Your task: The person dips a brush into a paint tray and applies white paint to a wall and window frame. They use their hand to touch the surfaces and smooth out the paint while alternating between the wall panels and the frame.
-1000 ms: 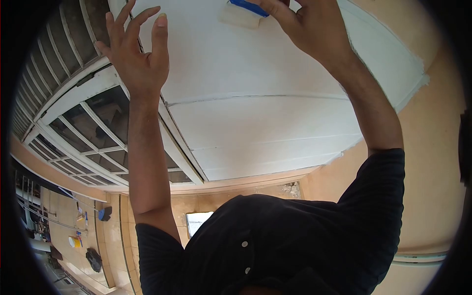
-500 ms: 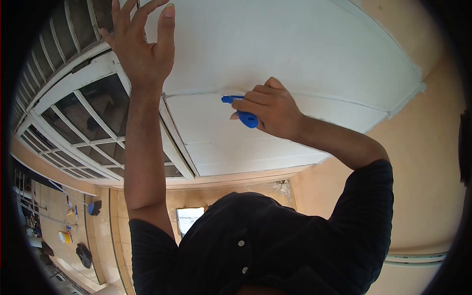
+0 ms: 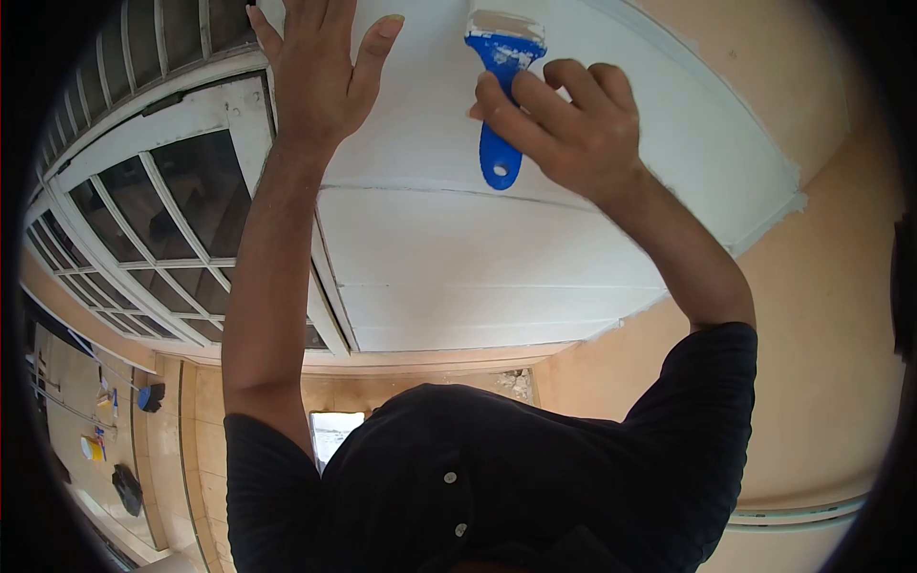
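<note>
My right hand (image 3: 573,124) is closed round the blue handle of a scraper (image 3: 500,153). The scraper's wide blade points up, with whitish material smeared on it and on the neck of the handle. Behind it is a white panel (image 3: 458,239) with thin horizontal seams. At the upper left my left hand (image 3: 320,81) is raised against the panel near its edge, thumb spread away from the fingers and nothing visible in it. Its fingertips are cut off by the frame's top.
A white-framed glass window (image 3: 191,191) stands left of the panel, with slatted bars above. Peach wall (image 3: 802,315) lies to the right. Down at the lower left are a broom head (image 3: 151,397), a yellow container (image 3: 92,448) and a black bag (image 3: 126,489).
My right hand has moved up with the scraper, which has turned from lying sideways to blade up. My left hand sits slightly higher and further right in view.
</note>
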The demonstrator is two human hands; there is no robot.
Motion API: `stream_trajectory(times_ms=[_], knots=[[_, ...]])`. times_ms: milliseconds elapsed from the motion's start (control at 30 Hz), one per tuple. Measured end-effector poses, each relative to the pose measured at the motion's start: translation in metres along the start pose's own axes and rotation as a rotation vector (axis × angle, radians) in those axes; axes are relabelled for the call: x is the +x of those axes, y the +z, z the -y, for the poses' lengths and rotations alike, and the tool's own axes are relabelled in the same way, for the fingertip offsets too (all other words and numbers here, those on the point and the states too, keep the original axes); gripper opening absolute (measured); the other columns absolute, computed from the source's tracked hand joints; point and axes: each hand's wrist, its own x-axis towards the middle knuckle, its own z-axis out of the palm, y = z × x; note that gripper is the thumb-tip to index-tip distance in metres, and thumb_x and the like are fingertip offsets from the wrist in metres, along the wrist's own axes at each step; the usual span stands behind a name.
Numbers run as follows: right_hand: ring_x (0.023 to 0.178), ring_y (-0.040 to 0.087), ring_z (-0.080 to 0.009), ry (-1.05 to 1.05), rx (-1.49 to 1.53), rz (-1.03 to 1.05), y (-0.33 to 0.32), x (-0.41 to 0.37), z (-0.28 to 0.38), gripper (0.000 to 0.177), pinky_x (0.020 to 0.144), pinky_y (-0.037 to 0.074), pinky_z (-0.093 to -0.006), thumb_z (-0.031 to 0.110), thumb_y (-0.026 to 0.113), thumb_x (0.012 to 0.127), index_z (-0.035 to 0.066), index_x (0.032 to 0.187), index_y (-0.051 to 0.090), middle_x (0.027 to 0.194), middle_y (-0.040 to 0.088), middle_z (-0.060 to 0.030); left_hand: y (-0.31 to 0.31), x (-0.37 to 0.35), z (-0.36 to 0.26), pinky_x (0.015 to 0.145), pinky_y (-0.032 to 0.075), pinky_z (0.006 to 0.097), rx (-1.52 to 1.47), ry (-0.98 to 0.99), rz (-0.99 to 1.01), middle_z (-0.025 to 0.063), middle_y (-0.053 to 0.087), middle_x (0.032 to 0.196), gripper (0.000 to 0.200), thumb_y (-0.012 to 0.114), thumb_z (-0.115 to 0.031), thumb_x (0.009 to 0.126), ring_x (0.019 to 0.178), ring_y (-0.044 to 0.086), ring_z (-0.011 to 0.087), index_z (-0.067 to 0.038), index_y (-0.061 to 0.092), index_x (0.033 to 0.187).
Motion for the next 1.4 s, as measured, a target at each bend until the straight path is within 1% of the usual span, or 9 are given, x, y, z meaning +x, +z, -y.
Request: stream_trajectory(times_ms=[67, 100, 400, 633, 767, 900, 1100, 1267, 1400], knots=[[0.071, 0.052, -0.0102, -0.020, 0.122, 0.117, 0.002, -0.028, 0.046, 0.020, 0.060, 0.032, -0.0267, 0.012, 0.073, 0.078, 0.019, 0.094, 0.064, 0.077, 0.047, 0.0048, -0.008, 0.000, -0.008, 0.123, 0.000, 0.0678, 0.048, -0.078, 0.127, 0.0257, 0.016, 0.171, 0.077, 0.037, -0.053, 0.108, 0.159, 0.007, 0.0470, 0.002, 0.027, 0.162], [0.074, 0.058, -0.0110, -0.080, 0.158, 0.203, -0.006, -0.042, 0.068, 0.021, 0.063, 0.035, -0.0285, 0.037, 0.077, 0.094, 0.020, 0.101, 0.068, 0.079, 0.056, 0.0059, -0.007, -0.001, -0.007, 0.123, 0.000, 0.0678, 0.044, -0.110, 0.107, 0.0257, 0.016, 0.171, 0.077, 0.037, -0.053, 0.108, 0.159, 0.007, 0.0470, 0.002, 0.027, 0.162], [0.069, 0.054, -0.0150, 0.624, 0.723, 0.336, -0.007, -0.023, 0.025, 0.019, 0.071, 0.034, -0.0346, 0.034, 0.079, 0.092, 0.016, 0.098, 0.075, 0.081, 0.070, 0.0056, -0.012, 0.002, -0.006, 0.124, -0.001, 0.0655, 0.036, -0.018, 0.105, 0.0258, 0.015, 0.171, 0.075, 0.038, -0.051, 0.109, 0.159, 0.007, 0.0467, 0.001, 0.027, 0.162], [0.072, 0.060, -0.0176, 0.335, 0.201, 0.037, -0.015, 0.035, -0.061, 0.022, 0.070, 0.035, -0.0341, 0.030, 0.080, 0.091, 0.011, 0.101, 0.072, 0.089, 0.073, -0.0001, 0.009, 0.007, -0.010, 0.127, 0.007, 0.0590, -0.077, 0.061, 0.139, 0.0288, 0.015, 0.170, 0.077, 0.041, -0.047, 0.108, 0.158, 0.009, 0.0479, 0.007, 0.024, 0.161], [0.074, 0.059, -0.0098, 0.058, -0.015, 0.074, -0.004, -0.003, -0.009, 0.029, 0.067, 0.034, -0.0310, 0.042, 0.083, 0.085, 0.021, 0.103, 0.073, 0.082, 0.061, 0.0087, 0.004, 0.009, -0.009, 0.126, 0.008, 0.0590, -0.095, 0.080, 0.084, 0.0297, 0.017, 0.169, 0.077, 0.041, -0.046, 0.108, 0.157, 0.012, 0.0490, 0.007, 0.023, 0.160], [0.074, 0.052, -0.0099, -0.008, 0.295, 0.182, -0.018, -0.052, 0.069, 0.017, 0.065, 0.035, -0.0271, 0.017, 0.076, 0.082, 0.019, 0.092, 0.062, 0.076, 0.049, 0.0052, -0.004, 0.011, -0.011, 0.126, 0.008, 0.0590, -0.090, 0.053, 0.122, 0.0295, 0.018, 0.169, 0.076, 0.040, -0.046, 0.108, 0.157, 0.014, 0.0489, 0.007, 0.024, 0.160], [0.078, 0.057, -0.0144, 0.731, 0.986, 0.669, -0.033, -0.059, 0.063, 0.018, 0.079, 0.037, -0.0320, 0.030, 0.079, 0.093, 0.016, 0.101, 0.072, 0.090, 0.069, 0.0034, 0.001, 0.011, -0.011, 0.126, 0.008, 0.0591, -0.067, 0.143, 0.075, 0.0281, 0.018, 0.170, 0.076, 0.038, -0.046, 0.109, 0.157, 0.013, 0.0485, 0.006, 0.022, 0.161], [0.076, 0.056, -0.0130, 0.595, 0.583, 0.315, -0.024, -0.033, -0.033, 0.015, 0.076, 0.036, -0.0321, 0.029, 0.078, 0.092, 0.017, 0.101, 0.077, 0.097, 0.077, 0.0068, 0.020, 0.015, -0.019, 0.123, 0.004, 0.0680, -0.301, 0.168, -0.098, 0.0153, 0.039, 0.165, 0.059, 0.045, -0.049, 0.108, 0.157, 0.019, 0.0459, -0.013, 0.047, 0.156], [0.070, 0.056, -0.0162, 0.389, 0.224, 0.127, -0.056, 0.005, -0.066, 0.023, 0.067, 0.033, -0.0330, 0.031, 0.080, 0.090, 0.013, 0.100, 0.072, 0.085, 0.071, 0.0004, 0.018, 0.014, -0.023, 0.124, 0.004, 0.0649, -0.208, 0.167, -0.039, 0.0178, 0.029, 0.169, 0.069, 0.035, -0.050, 0.110, 0.158, 0.013, 0.0459, -0.006, 0.031, 0.162]])
